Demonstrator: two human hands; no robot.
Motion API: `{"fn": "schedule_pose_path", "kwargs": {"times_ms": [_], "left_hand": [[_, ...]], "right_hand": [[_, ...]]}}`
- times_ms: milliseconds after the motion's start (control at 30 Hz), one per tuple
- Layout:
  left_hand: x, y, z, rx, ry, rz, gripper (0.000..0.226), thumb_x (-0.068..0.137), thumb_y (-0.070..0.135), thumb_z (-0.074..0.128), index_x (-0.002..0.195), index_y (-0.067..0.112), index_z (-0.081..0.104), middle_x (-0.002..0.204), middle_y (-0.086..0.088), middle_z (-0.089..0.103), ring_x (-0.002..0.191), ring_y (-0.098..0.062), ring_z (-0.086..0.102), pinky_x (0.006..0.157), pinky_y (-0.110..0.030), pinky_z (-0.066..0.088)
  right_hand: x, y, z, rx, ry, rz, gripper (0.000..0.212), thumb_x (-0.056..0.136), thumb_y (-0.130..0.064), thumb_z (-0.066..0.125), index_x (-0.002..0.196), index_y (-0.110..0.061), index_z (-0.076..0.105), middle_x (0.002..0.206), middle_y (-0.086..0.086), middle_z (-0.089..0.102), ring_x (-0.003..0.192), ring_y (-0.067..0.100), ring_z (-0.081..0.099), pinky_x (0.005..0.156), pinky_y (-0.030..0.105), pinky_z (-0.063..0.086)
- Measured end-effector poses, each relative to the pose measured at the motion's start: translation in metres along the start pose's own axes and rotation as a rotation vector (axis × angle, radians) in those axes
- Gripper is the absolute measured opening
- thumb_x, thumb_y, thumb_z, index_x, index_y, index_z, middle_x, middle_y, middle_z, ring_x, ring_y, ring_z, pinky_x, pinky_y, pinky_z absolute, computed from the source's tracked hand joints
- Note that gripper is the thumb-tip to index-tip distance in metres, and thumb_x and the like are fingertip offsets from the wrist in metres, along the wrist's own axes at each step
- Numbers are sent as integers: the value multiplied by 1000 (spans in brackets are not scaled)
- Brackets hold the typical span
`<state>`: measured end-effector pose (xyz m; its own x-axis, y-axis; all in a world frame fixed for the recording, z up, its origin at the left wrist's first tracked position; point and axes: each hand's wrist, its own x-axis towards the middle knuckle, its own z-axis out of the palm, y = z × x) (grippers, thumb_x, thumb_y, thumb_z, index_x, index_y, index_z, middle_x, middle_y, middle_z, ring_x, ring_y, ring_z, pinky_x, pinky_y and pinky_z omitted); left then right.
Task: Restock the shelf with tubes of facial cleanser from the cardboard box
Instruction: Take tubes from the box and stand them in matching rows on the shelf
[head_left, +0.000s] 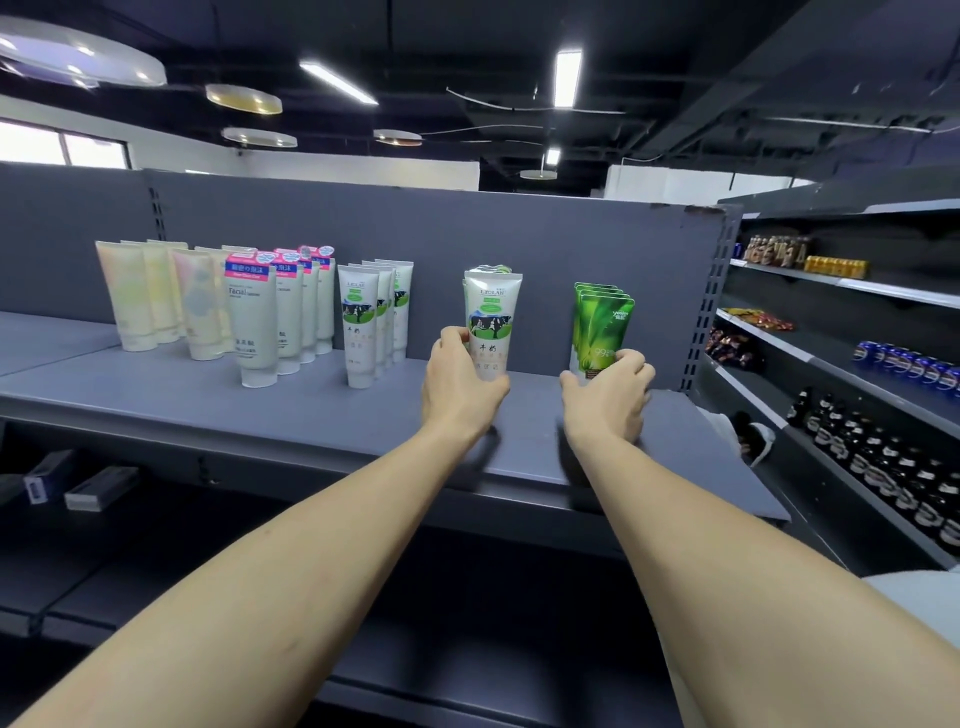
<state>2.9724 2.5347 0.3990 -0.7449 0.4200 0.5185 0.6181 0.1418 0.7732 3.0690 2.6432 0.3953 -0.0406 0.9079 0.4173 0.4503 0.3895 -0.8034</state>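
My left hand (460, 376) grips the lower part of a white cow-print cleanser tube (491, 312) that stands upright on the grey shelf (260, 410), with more tubes of the same kind right behind it. My right hand (613, 387) grips the bottom of a bunch of green cleanser tubes (600, 319), upright near the shelf's right end. Further left stand a row of white cow-print tubes (363, 322), pink-labelled white tubes (257, 322) and pale pastel tubes (140, 296). The cardboard box is out of view.
The shelf's perforated right upright (698, 312) stands just beyond the green tubes. A side rack (857, 364) on the right holds bottles, cans and snacks. Small boxes (78, 483) lie on the lower shelf at left. A shoe (753, 439) shows below right.
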Motion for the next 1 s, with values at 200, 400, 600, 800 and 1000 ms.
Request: {"fn": "schedule_pose_path", "kwargs": {"times_ms": [200, 400, 600, 800, 1000], "left_hand": [[-8, -3, -23, -2, 31, -14, 59, 72, 21, 77, 123, 15, 49, 116, -2, 61, 106, -21, 60, 88, -43, 52], [-10, -26, -70, 50, 90, -44, 52, 78, 20, 75, 124, 20, 52, 119, 2, 64, 108, -20, 61, 87, -39, 53], [8, -61, -117, 75, 84, -74, 43, 83, 28, 71, 123, 26, 54, 115, 3, 64, 102, -21, 62, 82, -41, 54], [33, -98, -145, 14, 6, -93, 40, 83, 26, 72, 118, 20, 54, 113, 4, 64, 100, -18, 61, 75, -31, 46], [55, -117, -144, -36, -64, -51, 45, 80, 22, 74, 121, 19, 54, 117, 1, 64, 106, -19, 61, 78, -30, 46]], "right_hand": [[-32, -17, 12, 50, -203, -161, 22, 92, -34, 63, 109, -22, 57, 110, -1, 65, 102, 21, 60, 78, 31, 44], [-78, -51, 39, 47, -380, -247, 24, 92, -40, 61, 108, -22, 59, 105, -3, 66, 99, 19, 60, 82, 35, 50], [-112, -81, 69, 19, -408, -264, 25, 93, -38, 61, 110, -19, 58, 96, -4, 64, 93, 20, 63, 76, 34, 51], [-137, -109, 104, -31, -371, -229, 28, 93, -39, 62, 111, -18, 57, 100, -1, 65, 99, 22, 61, 81, 36, 51], [-147, -125, 127, -66, -326, -204, 21, 93, -33, 60, 109, -20, 59, 110, 0, 66, 101, 21, 61, 86, 36, 51]]}}
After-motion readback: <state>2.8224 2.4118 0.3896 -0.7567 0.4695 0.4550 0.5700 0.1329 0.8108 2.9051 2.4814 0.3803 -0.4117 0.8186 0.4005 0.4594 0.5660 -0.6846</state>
